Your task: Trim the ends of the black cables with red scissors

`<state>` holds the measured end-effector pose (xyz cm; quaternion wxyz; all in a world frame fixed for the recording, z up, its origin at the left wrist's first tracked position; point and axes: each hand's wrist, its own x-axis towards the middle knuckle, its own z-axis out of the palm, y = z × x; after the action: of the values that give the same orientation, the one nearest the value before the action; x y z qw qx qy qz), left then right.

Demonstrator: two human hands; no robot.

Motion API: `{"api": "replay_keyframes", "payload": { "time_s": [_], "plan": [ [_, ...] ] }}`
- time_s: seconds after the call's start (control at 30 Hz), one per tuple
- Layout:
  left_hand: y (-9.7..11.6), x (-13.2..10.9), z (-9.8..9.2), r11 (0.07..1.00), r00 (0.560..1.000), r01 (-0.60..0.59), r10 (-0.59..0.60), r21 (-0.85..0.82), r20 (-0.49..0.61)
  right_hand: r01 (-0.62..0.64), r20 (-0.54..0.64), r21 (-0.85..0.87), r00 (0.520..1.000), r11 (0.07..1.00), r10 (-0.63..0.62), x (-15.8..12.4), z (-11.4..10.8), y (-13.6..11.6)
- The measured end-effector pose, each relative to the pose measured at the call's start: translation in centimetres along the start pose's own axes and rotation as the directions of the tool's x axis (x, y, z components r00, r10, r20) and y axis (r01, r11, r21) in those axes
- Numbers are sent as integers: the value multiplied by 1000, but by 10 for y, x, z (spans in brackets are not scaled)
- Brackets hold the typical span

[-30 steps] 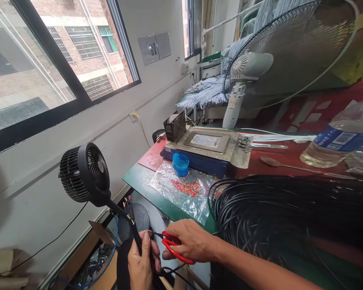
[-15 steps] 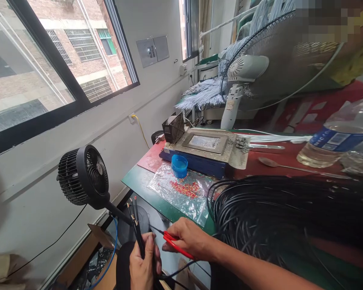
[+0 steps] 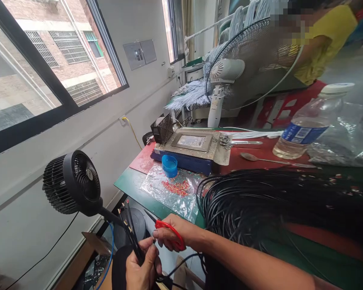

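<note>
My left hand (image 3: 141,268) is closed around a bundle of thin black wires (image 3: 127,225), whose stripped ends fan upward past the fan's stem. Just right of it, my right hand (image 3: 177,233) grips small red-handled snips (image 3: 166,229), the dark blades pointing up-left toward the wire ends. Both hands hover below the front left corner of the green table (image 3: 128,184). A large heap of black wires (image 3: 278,205) lies on the table beside my right forearm.
A black desk fan (image 3: 72,185) stands at left. On the table sit a blue cap (image 3: 169,165), a plastic bag with red bits (image 3: 172,189), a metal solder pot (image 3: 193,147), a water bottle (image 3: 305,125) and a white fan (image 3: 226,80). A person in yellow (image 3: 323,44) sits behind.
The view has shifted left and down. My right hand lifted the snips slightly and turned the blades up-left, off the wire they were at; my left hand keeps the bundle.
</note>
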<state>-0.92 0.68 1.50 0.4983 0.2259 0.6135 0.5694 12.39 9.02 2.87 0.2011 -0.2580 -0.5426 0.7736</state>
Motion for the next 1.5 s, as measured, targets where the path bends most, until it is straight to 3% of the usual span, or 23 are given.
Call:
{"api": "replay_keyframes", "payload": {
  "time_s": [0.23, 0.43, 0.6, 0.77, 0.83, 0.93, 1.1, 1.37, 1.5],
  "plan": [
    [-3, 1, -4, 977, 996, -82, 73, 196, 49, -5, 34, -77, 999, 997, 7, -1, -2, 1],
    [-4, -1, -2, 997, 998, -13, 8, 78, 60, -79, 64, 85, 995, 993, 74, -3, 3, -4],
    [-4, -2, 1, 1000, 994, 10, -10, -2, 111, -133, 97, 101, 988, 986, 124, -3, 1, -4],
    [-1, -6, 8, 991, 990, 96, -85, -90, 115, -334, 164, 162, 937, 929, 308, -2, 0, -8],
    [2, -8, 10, 981, 989, 129, -116, -145, 90, -361, 190, 173, 925, 916, 329, -2, 0, -9],
    [6, -9, 13, 972, 987, 157, -149, -175, 57, -298, 188, 184, 946, 937, 264, -2, 1, -8],
    [5, -7, 12, 986, 991, 116, -107, -123, 80, -128, 99, 150, 989, 981, 113, -3, 3, -4],
    [-3, -3, 7, 987, 989, 123, -113, -106, 90, 65, 105, 1, 992, 998, -65, -4, 2, -1],
    [-5, -2, 6, 985, 990, 131, -123, -113, 70, 79, 63, -109, 995, 991, -72, -4, 1, 0]
  ]
}}
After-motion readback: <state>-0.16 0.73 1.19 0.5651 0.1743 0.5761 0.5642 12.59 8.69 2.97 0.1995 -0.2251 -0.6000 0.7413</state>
